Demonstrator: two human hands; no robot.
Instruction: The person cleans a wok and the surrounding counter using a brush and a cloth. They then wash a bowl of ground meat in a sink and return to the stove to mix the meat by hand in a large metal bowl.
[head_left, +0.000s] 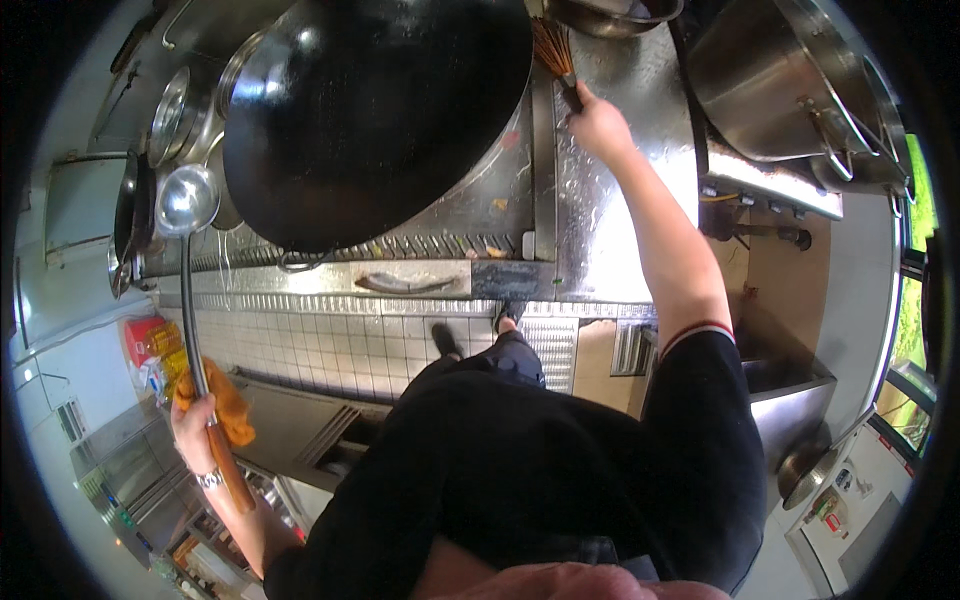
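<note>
My left hand (193, 426) grips the long handle of a steel ladle (187, 201) near its wooden end, with the bowl raised beside the wok. An orange cloth (231, 409) is bunched at that same hand; whether the fingers also hold it is unclear. My right hand (602, 126) is closed around the handle of a bamboo wok brush (553, 46), its bristles fanned out beyond the wok's right side. Before me a large dark wok (375, 127) sits tilted over the steel range, with wet specks on its surface.
A steel bowl (619, 19) sits beyond the brush on the wet steel counter (592, 217). Tall stockpots (772, 82) stand at right. Steel bowls (171, 116) are at left. Behind me lie oil bottles (163, 339) and another counter (300, 409). The floor is tiled (322, 337).
</note>
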